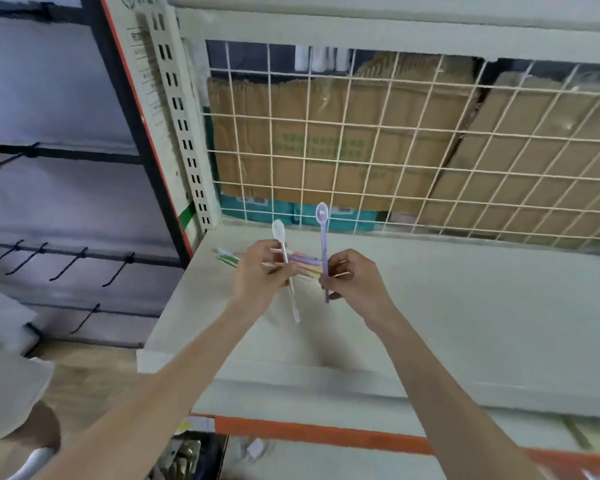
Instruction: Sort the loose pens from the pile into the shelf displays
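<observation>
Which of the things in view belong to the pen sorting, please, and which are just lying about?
Part of the job:
white pen, held in the left hand
purple pen, held in the right hand
pile of loose pens on the shelf

Just lying about:
cardboard boxes behind the wire grid
empty black hooks

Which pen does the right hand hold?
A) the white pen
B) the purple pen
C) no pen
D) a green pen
B: the right hand pinches the purple pen upright, while the left hand holds the white pen.
</observation>
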